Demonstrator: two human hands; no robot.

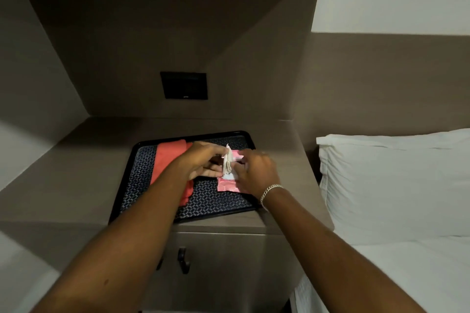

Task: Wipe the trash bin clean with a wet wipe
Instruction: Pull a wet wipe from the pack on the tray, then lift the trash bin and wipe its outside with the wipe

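Both hands [203, 160] pull wet wipe [227, 160] frm pink pack [226, 184].

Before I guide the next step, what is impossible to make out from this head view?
- Trash bin: nowhere in the head view.
- Wipe pack: its opening and label hidden by the right hand.
- Wet wipe: lower end hidden behind the left hand.
- Dark wall panel: markings too small and dim.
- Cabinet: bottom cut off by the frame edge.

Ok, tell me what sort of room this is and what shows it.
Most likely a hotel or guest bedroom, at the bedside. A bed with a white pillow stands right beside a built-in nightstand cabinet, a black serving tray sits on its top, and a dark switch panel is set in the wall.
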